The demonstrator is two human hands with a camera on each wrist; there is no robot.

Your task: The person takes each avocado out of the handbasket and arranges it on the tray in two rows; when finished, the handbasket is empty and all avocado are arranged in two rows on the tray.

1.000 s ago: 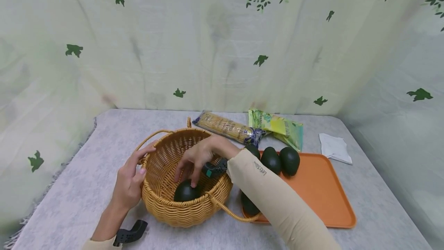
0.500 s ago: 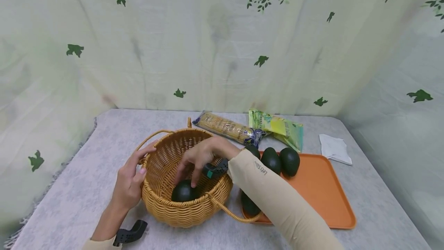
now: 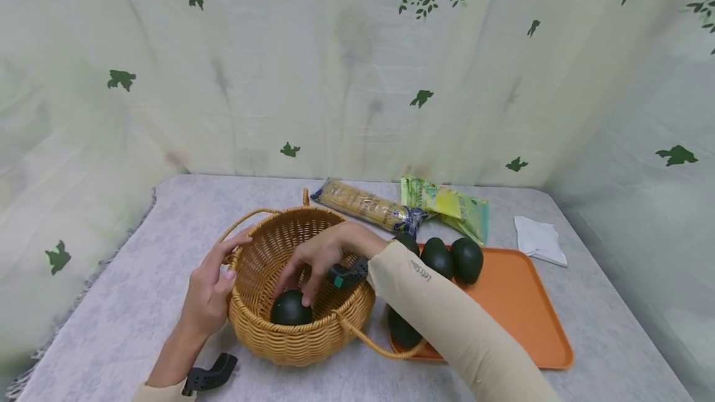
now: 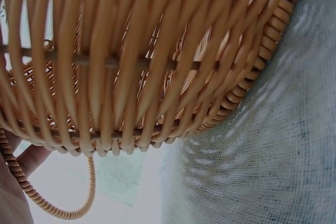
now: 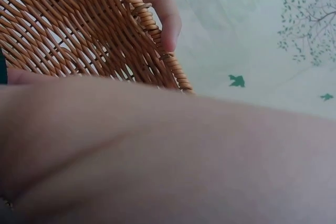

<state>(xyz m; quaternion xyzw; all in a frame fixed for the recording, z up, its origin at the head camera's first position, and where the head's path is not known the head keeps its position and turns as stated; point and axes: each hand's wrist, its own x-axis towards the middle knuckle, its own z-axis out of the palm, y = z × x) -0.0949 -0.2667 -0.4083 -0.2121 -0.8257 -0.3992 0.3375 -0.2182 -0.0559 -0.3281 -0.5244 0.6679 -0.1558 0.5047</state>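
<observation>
A round wicker basket point(image 3: 290, 347) stands on the table, its near handle hanging over the orange tray. My left hand point(image 3: 206, 293) grips its left rim; in the right wrist view a left finger point(image 5: 170, 24) curls over that rim. The basket's woven wall point(image 4: 131, 77) fills much of the left wrist view. Inside the basket, against the near wall, lies a dark green avocado point(image 3: 291, 309). My right hand point(image 3: 318, 259) reaches in and holds this avocado between thumb and fingers; some fingertips are hidden. My right hand point(image 5: 157, 150) blurs across the right wrist view, where the avocado barely shows.
The orange tray point(image 3: 519, 309) at the right carries several avocados point(image 3: 467, 259), partly behind my right sleeve. Behind lie a pack of noodles point(image 3: 363, 203) and green-yellow packets point(image 3: 447, 203). A folded white tissue point(image 3: 539, 239) rests at the far right.
The avocado inside the basket has shifted a little to the left, with my right fingers moving along. My left hand and the basket have stayed in place.
</observation>
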